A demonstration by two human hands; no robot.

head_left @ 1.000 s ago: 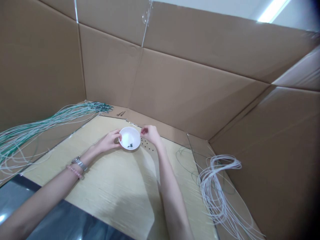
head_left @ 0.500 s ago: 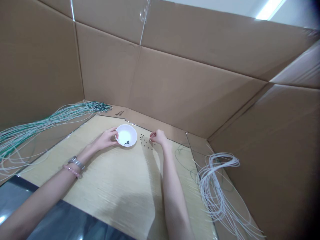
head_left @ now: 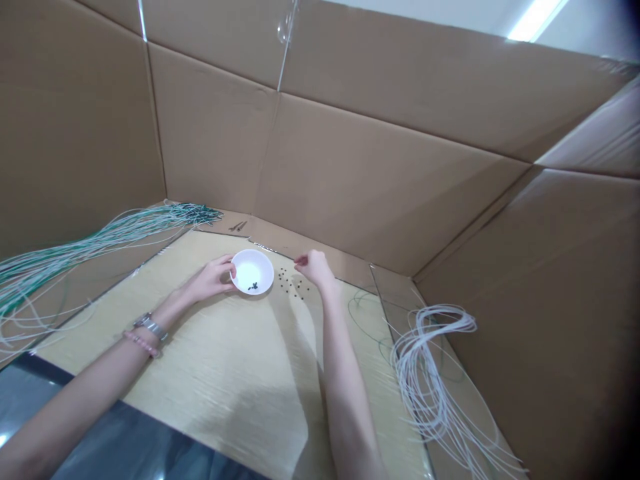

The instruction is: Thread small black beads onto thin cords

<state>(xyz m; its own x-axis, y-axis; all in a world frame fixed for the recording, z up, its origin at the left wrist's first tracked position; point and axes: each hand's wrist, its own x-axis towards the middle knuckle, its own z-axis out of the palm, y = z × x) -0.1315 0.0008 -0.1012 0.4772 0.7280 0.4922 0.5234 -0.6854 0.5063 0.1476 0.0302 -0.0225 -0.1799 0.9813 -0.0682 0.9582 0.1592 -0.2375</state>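
Note:
My left hand (head_left: 216, 278) grips the left rim of a white bowl (head_left: 261, 272), which leans so that its inside faces me. Several small dark pieces (head_left: 254, 286) lie together low inside the bowl. Right of it, several more dark bead-like bits (head_left: 287, 280) are scattered over the pale tabletop (head_left: 225, 353). Just above and beside these bits is my right hand (head_left: 313, 267), its fingertips pinched together. Whatever the pinch may hold is too small to make out.
A bundle of green and white cords (head_left: 115, 233) stretches along the left edge. Coiled white cords (head_left: 425, 360) lie at the right, with a thin green strand (head_left: 356, 312) beside them. Small metal tools (head_left: 239, 227) rest at the back. Cardboard walls (head_left: 350, 173) enclose the table.
My right hand went from the bowl's right rim down to the scattered dark bits, then lifted slightly up and left. The bowl, held by my left hand, has shifted a little left in view.

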